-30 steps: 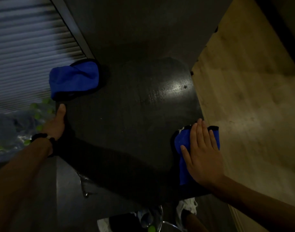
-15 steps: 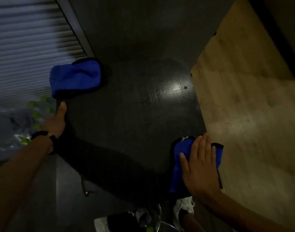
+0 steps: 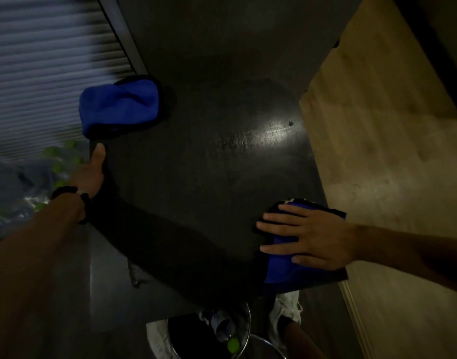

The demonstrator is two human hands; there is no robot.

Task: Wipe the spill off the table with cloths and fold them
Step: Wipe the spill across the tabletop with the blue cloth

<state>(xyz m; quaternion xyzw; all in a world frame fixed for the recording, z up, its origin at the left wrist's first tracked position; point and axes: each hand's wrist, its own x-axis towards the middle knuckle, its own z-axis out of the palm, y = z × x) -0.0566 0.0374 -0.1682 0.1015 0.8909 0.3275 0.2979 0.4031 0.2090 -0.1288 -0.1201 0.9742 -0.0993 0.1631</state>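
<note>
Head view — right hand point(image 3: 318, 240) flat, fingers spread, on blue cloth point(image 3: 279, 268).

table point(image 3: 209, 177) — dark, smooth, glossy where light hits | cloths — soft blue fabric, black-edged: far cloth point(image 3: 118, 104), near cloth point(image 3: 281, 265) | floor point(image 3: 390, 151) — pale matt wood

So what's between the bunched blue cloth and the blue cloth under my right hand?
Head view: only bare dark tabletop with a glossy sheen.
</note>
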